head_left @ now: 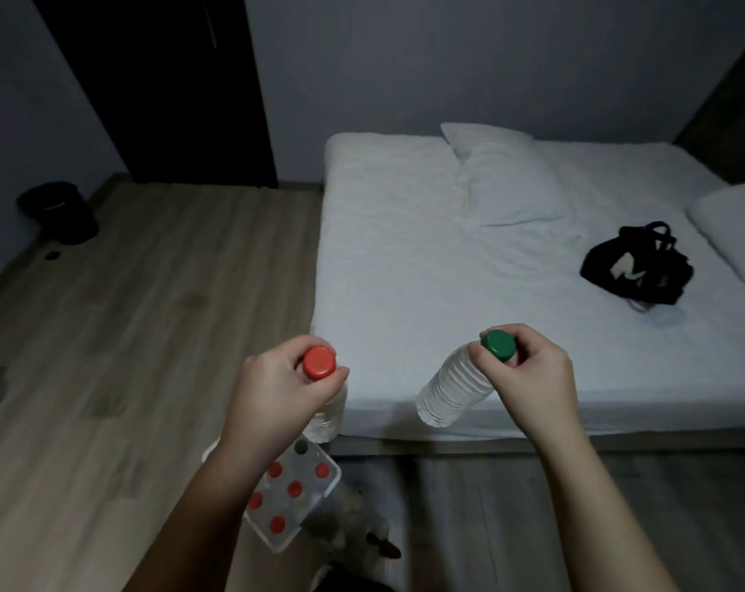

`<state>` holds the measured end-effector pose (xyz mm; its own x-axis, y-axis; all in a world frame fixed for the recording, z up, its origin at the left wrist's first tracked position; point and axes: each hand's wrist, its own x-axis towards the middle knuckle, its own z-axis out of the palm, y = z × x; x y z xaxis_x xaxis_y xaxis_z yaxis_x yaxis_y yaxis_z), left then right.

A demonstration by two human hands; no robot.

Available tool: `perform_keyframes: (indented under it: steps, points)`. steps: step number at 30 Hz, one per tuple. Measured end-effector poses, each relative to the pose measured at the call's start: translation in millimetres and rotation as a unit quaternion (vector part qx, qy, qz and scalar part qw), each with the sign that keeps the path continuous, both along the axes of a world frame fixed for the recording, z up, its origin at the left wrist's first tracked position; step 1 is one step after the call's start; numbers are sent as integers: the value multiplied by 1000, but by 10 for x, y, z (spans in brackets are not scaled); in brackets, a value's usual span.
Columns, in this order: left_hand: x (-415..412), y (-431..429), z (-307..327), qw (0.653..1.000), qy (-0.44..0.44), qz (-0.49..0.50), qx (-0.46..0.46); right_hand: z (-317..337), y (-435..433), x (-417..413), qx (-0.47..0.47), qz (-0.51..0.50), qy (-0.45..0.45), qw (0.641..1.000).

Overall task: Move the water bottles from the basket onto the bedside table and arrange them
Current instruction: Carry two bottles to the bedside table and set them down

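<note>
The left hand point(272, 386) pinches a red-capped bottle point(319, 363) by its top, up in the air. The right hand point(529, 378) pinches a green-capped bottle point(452, 390) by its top too, and that bottle tilts above the edge of the white bed point(447, 292). The basket point(334, 474) sits low down, under the left arm. More bottles point(294, 489) stand in it, most with red caps, one with green. A black bag point(637, 267) lies on the bed.
</note>
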<state>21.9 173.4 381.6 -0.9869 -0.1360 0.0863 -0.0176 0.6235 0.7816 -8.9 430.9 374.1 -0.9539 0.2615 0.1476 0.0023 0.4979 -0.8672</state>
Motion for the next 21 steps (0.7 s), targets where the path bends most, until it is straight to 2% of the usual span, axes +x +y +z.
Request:
perform_keyframes:
  steps: [7, 14, 21]
  points:
    - [-17, 1110, 9, 999, 31, -22, -8, 91, 1235, 416, 11, -40, 1, 999]
    - [130, 2320, -25, 998, 28, -14, 52, 81, 2649, 990, 35, -61, -24, 997]
    - [118, 3393, 50, 993, 7, -110, 40, -14, 3669, 1537, 43, -157, -29, 986]
